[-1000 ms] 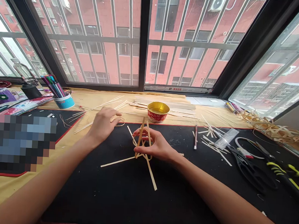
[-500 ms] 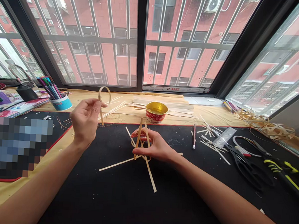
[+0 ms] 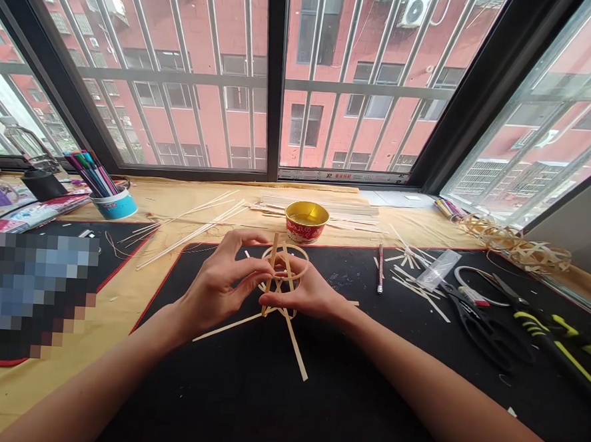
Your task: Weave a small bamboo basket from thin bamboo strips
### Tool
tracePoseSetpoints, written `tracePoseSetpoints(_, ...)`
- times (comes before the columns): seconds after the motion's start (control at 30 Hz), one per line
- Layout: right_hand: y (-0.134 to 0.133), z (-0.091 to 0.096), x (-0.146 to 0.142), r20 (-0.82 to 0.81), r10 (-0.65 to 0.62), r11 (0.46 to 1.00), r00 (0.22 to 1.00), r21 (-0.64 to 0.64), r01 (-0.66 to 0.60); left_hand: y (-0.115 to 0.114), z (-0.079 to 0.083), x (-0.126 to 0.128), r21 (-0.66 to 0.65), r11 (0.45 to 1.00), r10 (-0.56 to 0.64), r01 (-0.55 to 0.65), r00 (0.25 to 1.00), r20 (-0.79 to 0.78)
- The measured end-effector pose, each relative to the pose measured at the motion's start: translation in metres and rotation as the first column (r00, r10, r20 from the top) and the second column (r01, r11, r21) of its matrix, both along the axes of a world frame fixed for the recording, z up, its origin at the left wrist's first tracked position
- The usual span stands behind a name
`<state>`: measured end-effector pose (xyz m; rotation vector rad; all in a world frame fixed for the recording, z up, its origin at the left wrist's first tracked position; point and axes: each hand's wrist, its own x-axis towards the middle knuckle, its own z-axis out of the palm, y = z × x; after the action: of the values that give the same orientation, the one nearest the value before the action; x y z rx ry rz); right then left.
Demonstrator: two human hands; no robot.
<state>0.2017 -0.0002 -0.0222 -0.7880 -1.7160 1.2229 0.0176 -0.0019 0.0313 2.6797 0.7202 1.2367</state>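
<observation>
A crossed bundle of thin bamboo strips (image 3: 289,327) lies on the black mat (image 3: 245,391) in front of me, with two strips standing up at its middle. My right hand (image 3: 311,292) is closed around that upright part and holds it in place. My left hand (image 3: 221,283) has its fingers pinched on a small curled bamboo ring (image 3: 293,264), which now sits around the upright strips, right against my right hand.
A yellow and red bowl (image 3: 306,222) stands behind the hands. Loose bamboo strips (image 3: 190,224) lie at back left, more at right. A cup of pens (image 3: 111,200) sits far left. Black scissors (image 3: 484,326) and yellow-handled pliers (image 3: 553,333) lie right. Curled shavings (image 3: 519,248) pile by the window.
My left hand picked up the curled ring from the cloth at back left, lifted it, and brought it down over the upright strips. My right hand stayed on the bundle.
</observation>
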Motion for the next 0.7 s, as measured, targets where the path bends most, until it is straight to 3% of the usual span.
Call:
tracePoseSetpoints(0.27, 0.0, 0.003, -0.001, 0.004, 0.021, 0.997, 1.0, 0.074, -0.022, 0.0, -0.002, -0.007, -0.142, 0.989, -0.065, 0.039, 0.981, -0.183)
tracePoseSetpoints(0.43, 0.0, 0.003, 0.0, 0.05, -0.006, 0.993, 0.999, 0.114, 0.0, 0.001, 0.0, -0.012, -0.141, 0.99, -0.059, 0.027, 0.972, -0.226)
tracePoseSetpoints(0.57, 0.001, 0.002, 0.0, 0.042, 0.005, 0.997, 0.999, 0.072, -0.009, 0.001, -0.001, -0.014, -0.142, 0.99, -0.067, 0.028, 0.958, -0.28)
tracePoseSetpoints(0.7, 0.002, -0.001, -0.001, -0.074, 0.008, 1.0, 0.997, -0.014, -0.009, 0.001, -0.002, -0.013, -0.149, 0.988, -0.094, 0.049, 0.944, -0.316)
